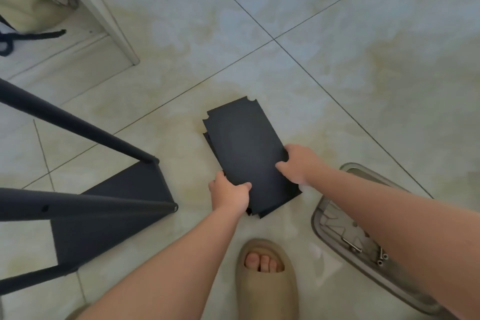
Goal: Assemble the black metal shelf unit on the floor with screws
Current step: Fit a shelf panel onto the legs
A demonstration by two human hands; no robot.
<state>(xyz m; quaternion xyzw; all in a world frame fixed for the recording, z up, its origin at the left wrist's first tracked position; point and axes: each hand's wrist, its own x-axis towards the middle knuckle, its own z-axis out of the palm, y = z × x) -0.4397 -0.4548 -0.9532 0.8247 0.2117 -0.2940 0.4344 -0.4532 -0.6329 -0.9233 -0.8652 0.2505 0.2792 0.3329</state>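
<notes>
Where the left hand [230,196] and right hand [298,163] each clamp a near corner, thumbs on top, the black shelf panel [244,148] stretches away between them; it looks thin, stiff and light, best held by opposite edges.

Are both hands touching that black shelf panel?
Touching. The head view shows the left hand and right hand each gripping an edge of the black shelf panel, fingers overlapping its surface.

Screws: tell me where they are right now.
In the head view, the screws lie in the translucent tray at lower right, to the right of the beige slipper.
</notes>
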